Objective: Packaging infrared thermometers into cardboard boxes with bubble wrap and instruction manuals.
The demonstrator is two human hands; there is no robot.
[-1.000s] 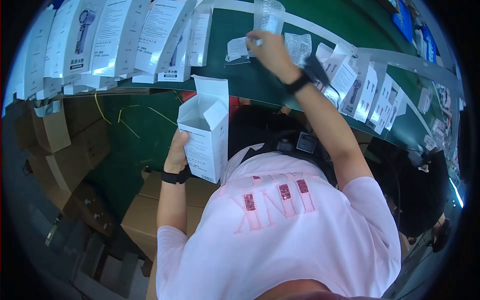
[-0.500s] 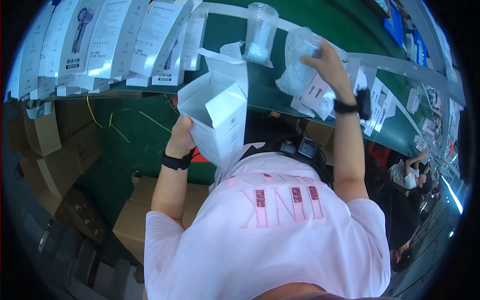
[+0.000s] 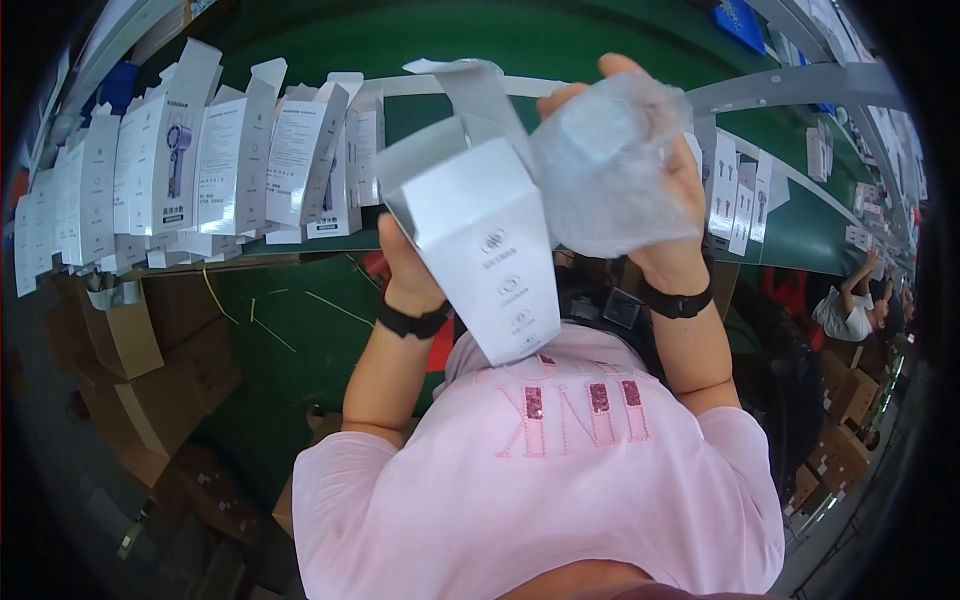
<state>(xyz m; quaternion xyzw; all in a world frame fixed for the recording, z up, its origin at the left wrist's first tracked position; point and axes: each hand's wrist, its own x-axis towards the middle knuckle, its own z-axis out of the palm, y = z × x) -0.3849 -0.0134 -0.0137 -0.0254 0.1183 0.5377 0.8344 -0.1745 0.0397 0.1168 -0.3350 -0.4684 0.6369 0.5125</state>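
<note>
My left hand (image 3: 408,268) grips a white carton (image 3: 490,240) by its left side, in front of my chest. The carton's top is open, its flaps standing up, and it leans to the left; its inside is mostly hidden. My right hand (image 3: 682,215) holds a bubble-wrap package (image 3: 605,175) from behind and from the right, fingertips showing above it. Something pale blue-white shows faintly through the wrap, but its kind cannot be made out. The package is beside the carton's raised flap, outside the carton.
A row of white cartons (image 3: 235,165), some with raised flaps, stands on the green table (image 3: 400,120) at left. Leaflets with small pictures (image 3: 740,195) lie at right. Brown cardboard boxes (image 3: 125,330) sit at lower left. Another person (image 3: 850,305) is at far right.
My right hand has lifted the bubble-wrap package off the table and brought it left, next to the carton. The carton has come up and to the right with my left hand.
</note>
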